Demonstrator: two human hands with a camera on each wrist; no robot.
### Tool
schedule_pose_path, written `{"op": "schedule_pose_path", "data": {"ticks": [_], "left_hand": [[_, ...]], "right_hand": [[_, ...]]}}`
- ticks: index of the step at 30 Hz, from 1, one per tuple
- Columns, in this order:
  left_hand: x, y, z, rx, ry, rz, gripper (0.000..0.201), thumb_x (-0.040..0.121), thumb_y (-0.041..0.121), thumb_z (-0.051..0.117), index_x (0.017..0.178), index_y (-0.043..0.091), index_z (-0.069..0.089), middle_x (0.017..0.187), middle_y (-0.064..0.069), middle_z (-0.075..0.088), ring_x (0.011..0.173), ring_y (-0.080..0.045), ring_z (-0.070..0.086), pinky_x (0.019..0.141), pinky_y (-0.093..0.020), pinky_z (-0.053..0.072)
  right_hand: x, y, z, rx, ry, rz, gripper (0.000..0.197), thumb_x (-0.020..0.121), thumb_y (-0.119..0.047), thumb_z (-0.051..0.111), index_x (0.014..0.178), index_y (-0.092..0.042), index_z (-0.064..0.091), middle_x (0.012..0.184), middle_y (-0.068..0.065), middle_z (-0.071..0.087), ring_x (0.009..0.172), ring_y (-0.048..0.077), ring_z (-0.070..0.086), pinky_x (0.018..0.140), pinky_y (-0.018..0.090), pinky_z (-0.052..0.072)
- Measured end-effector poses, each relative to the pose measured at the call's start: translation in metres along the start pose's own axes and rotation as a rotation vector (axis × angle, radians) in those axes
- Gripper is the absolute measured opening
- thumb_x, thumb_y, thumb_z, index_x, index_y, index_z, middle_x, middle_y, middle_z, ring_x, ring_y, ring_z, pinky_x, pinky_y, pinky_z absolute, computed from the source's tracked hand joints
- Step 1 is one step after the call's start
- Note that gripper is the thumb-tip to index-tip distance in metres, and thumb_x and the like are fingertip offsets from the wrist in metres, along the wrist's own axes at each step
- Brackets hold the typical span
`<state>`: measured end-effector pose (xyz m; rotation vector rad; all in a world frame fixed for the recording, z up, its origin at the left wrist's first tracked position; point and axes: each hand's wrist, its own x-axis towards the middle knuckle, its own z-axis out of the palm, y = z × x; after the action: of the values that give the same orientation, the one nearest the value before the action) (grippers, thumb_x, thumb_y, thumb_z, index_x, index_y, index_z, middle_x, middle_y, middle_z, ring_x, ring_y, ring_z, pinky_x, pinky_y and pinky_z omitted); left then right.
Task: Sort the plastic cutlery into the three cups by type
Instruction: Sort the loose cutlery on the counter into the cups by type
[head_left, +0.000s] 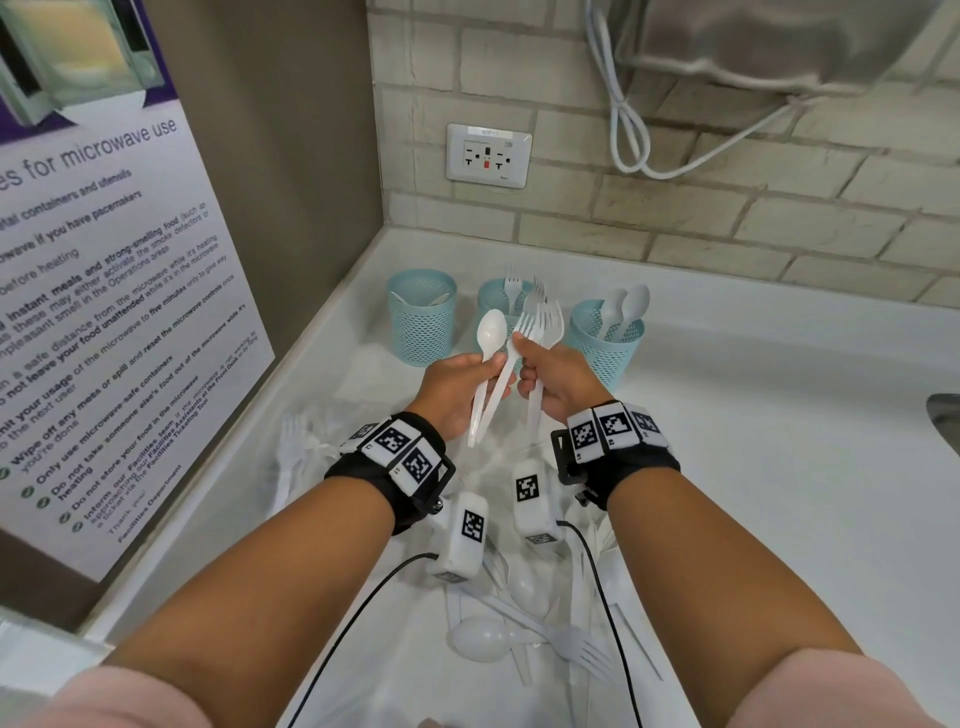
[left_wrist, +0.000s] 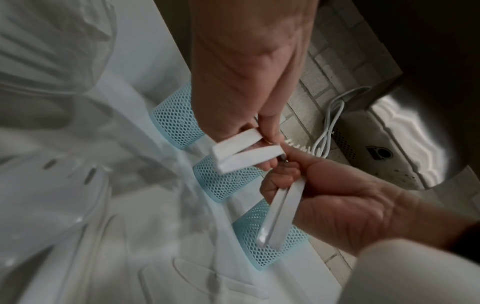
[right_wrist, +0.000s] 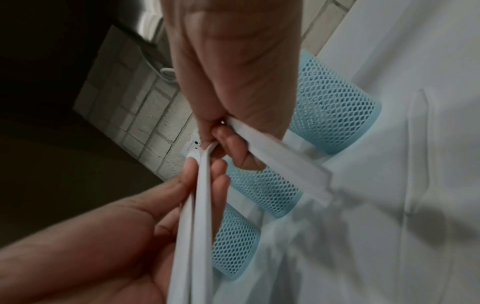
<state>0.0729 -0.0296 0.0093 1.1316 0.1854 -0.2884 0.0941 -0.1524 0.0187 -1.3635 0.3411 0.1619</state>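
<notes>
Head view: both hands raised together above the white surface (head_left: 727, 395), in front of three blue mesh cups. Left hand (head_left: 457, 387) curled round two white handles, a spoon (head_left: 491, 332) and a fork (head_left: 522, 332), heads pointing up. Right hand (head_left: 558, 379) clenched on a bunch of forks (head_left: 550, 319), tines up; its fingertips touch the left hand's fork. Left cup (head_left: 422, 317) holds pieces lying low, type unclear. Middle cup (head_left: 496, 301), partly hidden, has forks standing in it. Right cup (head_left: 605, 345) has two spoons upright. Loose cutlery pile (head_left: 524, 629) lies on the surface near the forearms. Wrist views blurred; handles seen gripped in both hands.
</notes>
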Motion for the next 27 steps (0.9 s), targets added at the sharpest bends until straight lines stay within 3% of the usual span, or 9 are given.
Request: {"op": "schedule_pose_path", "data": {"ticks": [4, 7, 9, 13, 16, 19, 21, 24, 27], "left_hand": [[0.001, -0.003, 0.000, 0.022, 0.056, -0.111, 0.017, 0.100, 0.020, 0.043, 0.092, 0.007, 0.050, 0.087, -0.016, 0.065, 0.073, -0.023, 0.063, 0.072, -0.036, 0.053], [-0.004, -0.004, 0.001, 0.064, 0.025, -0.205, 0.024, 0.103, 0.026, 0.033, 0.090, 0.010, 0.045, 0.088, -0.016, 0.062, 0.075, -0.027, 0.061, 0.072, -0.042, 0.051], [-0.007, -0.002, 0.004, 0.019, 0.000, -0.248, 0.028, 0.103, 0.027, 0.028, 0.099, 0.006, 0.046, 0.088, -0.018, 0.061, 0.075, -0.030, 0.062, 0.071, -0.042, 0.053], [-0.010, 0.002, 0.013, -0.133, 0.035, -0.213, 0.036, 0.104, 0.019, 0.028, 0.126, -0.007, 0.039, 0.094, -0.022, 0.058, 0.068, -0.028, 0.066, 0.069, -0.041, 0.059], [-0.007, 0.002, 0.015, -0.175, 0.055, -0.157, 0.027, 0.104, 0.014, 0.027, 0.119, -0.004, 0.041, 0.098, -0.017, 0.056, 0.071, -0.025, 0.064, 0.074, -0.039, 0.056], [-0.004, 0.002, 0.013, -0.169, 0.081, -0.127, 0.022, 0.103, 0.011, 0.030, 0.113, -0.001, 0.045, 0.094, -0.014, 0.058, 0.078, -0.025, 0.062, 0.082, -0.037, 0.054], [-0.002, 0.003, 0.011, -0.152, 0.118, -0.112, 0.020, 0.102, 0.010, 0.035, 0.100, 0.000, 0.052, 0.091, -0.012, 0.058, 0.075, -0.020, 0.060, 0.075, -0.031, 0.058], [0.001, 0.006, 0.010, -0.106, 0.192, -0.095, 0.024, 0.102, 0.014, 0.037, 0.088, 0.004, 0.054, 0.080, -0.008, 0.058, 0.064, -0.011, 0.055, 0.049, -0.014, 0.051], [0.001, 0.010, 0.012, -0.079, 0.187, -0.080, 0.026, 0.101, 0.017, 0.038, 0.086, 0.005, 0.055, 0.076, -0.008, 0.058, 0.060, -0.009, 0.054, 0.045, -0.013, 0.048]], "right_hand": [[0.003, -0.009, 0.004, 0.051, 0.041, -0.124, 0.021, 0.098, -0.018, 0.047, 0.079, -0.012, 0.051, 0.062, 0.004, 0.042, 0.052, 0.013, 0.040, 0.048, 0.023, 0.037], [0.002, -0.015, 0.010, 0.199, -0.018, -0.168, 0.016, 0.100, -0.018, 0.041, 0.092, -0.012, 0.053, 0.074, 0.005, 0.056, 0.062, 0.013, 0.059, 0.061, 0.022, 0.049], [0.003, -0.014, 0.015, 0.211, -0.041, -0.227, 0.018, 0.100, -0.018, 0.040, 0.098, -0.008, 0.055, 0.082, 0.005, 0.063, 0.064, 0.006, 0.067, 0.065, 0.018, 0.053], [0.002, -0.011, 0.024, 0.150, -0.019, -0.346, 0.017, 0.098, -0.018, 0.046, 0.085, -0.012, 0.056, 0.067, 0.002, 0.056, 0.053, 0.007, 0.054, 0.058, 0.021, 0.046], [0.000, -0.011, 0.027, 0.117, -0.064, -0.382, 0.023, 0.096, -0.018, 0.051, 0.074, -0.014, 0.051, 0.058, 0.000, 0.043, 0.051, 0.009, 0.042, 0.055, 0.023, 0.040], [-0.002, -0.010, 0.027, -0.017, -0.105, -0.368, 0.025, 0.097, -0.019, 0.049, 0.073, -0.014, 0.053, 0.062, 0.002, 0.049, 0.057, 0.012, 0.046, 0.060, 0.024, 0.040], [-0.003, -0.011, 0.025, -0.166, -0.134, -0.333, 0.022, 0.097, -0.020, 0.048, 0.077, -0.015, 0.055, 0.068, 0.003, 0.055, 0.062, 0.012, 0.052, 0.060, 0.022, 0.043], [-0.002, -0.017, 0.017, -0.563, -0.177, -0.320, 0.020, 0.094, -0.020, 0.054, 0.080, -0.006, 0.058, 0.071, 0.005, 0.056, 0.059, 0.009, 0.049, 0.054, 0.016, 0.040], [-0.002, -0.033, 0.009, -0.617, -0.211, -0.269, 0.019, 0.090, -0.017, 0.061, 0.078, -0.002, 0.061, 0.062, 0.008, 0.054, 0.043, 0.006, 0.045, 0.042, 0.013, 0.037]]}}
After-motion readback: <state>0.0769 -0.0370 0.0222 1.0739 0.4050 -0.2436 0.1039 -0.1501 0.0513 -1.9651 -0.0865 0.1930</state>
